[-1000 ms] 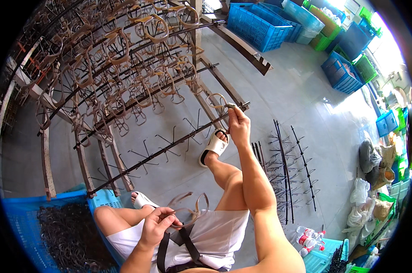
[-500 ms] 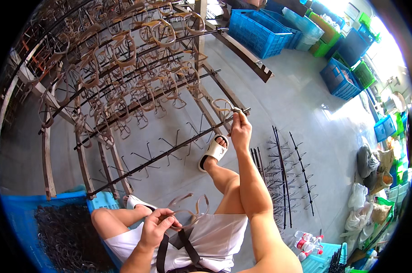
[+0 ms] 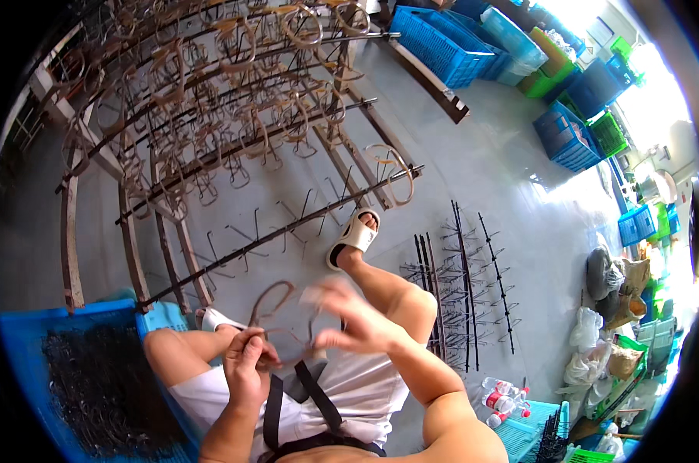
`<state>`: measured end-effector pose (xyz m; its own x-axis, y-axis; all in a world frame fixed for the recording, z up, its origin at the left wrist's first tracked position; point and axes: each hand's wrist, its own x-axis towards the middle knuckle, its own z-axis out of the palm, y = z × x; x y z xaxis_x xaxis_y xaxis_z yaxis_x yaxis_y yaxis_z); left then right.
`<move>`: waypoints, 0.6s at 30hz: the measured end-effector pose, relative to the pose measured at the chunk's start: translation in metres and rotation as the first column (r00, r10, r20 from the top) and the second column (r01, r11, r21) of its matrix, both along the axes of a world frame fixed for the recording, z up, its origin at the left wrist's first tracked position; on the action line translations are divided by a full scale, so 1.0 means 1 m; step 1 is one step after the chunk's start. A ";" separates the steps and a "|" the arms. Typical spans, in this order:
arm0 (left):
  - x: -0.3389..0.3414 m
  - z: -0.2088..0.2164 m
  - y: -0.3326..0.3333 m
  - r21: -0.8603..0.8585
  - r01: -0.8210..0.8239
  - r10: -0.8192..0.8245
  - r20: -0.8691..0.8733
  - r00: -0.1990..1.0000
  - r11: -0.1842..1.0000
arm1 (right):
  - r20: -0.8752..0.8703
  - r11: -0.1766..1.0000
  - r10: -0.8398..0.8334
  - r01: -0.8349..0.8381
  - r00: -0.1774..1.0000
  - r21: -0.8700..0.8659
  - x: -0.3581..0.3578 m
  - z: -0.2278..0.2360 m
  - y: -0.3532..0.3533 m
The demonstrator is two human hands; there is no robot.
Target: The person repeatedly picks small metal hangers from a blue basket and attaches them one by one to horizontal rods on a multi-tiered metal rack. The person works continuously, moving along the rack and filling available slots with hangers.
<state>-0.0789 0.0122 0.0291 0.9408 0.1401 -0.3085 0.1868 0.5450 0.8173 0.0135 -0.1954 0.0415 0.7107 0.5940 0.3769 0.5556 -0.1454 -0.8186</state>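
Observation:
My left hand (image 3: 249, 364) is closed on a bunch of thin tan loops (image 3: 276, 309) held over my lap. Blurred by motion, my right hand (image 3: 348, 318) sits just right of the bunch with its fingers at the loops; its grip does not show. In front of me stands a dark metal rack (image 3: 234, 139) of hooked bars with several tan loops hung on them. One tan loop (image 3: 392, 171) hangs at the right end of the lowest bar (image 3: 288, 230), beyond my foot in a white sandal (image 3: 353, 235).
A blue crate (image 3: 25, 332) of dark metal pieces stands at my left. Loose hooked bars (image 3: 465, 285) lie on the grey floor to the right. Blue and green crates (image 3: 565, 131) line the far right, with bags (image 3: 604, 270) and water bottles (image 3: 504, 393) nearer.
My right hand has left the end of the lowest rack bar and come back to the bunch in my left hand. A loop now hangs where it was.

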 end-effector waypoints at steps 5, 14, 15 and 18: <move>-0.013 -0.021 -0.025 0.102 -0.160 0.133 0.233 0.963 0.982 | -0.723 0.817 0.054 0.385 0.689 0.428 -0.070 -0.042 0.045; -0.006 -0.024 -0.019 0.240 0.243 -0.254 0.018 0.967 0.940 | -0.685 0.562 -0.374 0.740 0.626 0.369 0.002 -0.026 0.032; -0.005 -0.026 -0.013 0.271 0.276 -0.293 0.023 0.956 0.922 | -0.637 0.439 -0.467 0.786 0.613 0.435 0.029 -0.029 0.020; -0.002 -0.016 0.000 0.318 0.299 -0.297 -0.056 0.953 0.900 | -0.589 0.279 -0.667 0.886 0.457 0.371 0.095 -0.031 -0.005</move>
<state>-0.0810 0.0120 0.0130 0.9523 -0.0542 -0.3003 0.3051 0.1733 0.9364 0.1087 -0.2002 0.0103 0.8194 -0.5686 0.0722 0.1927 0.1546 -0.9690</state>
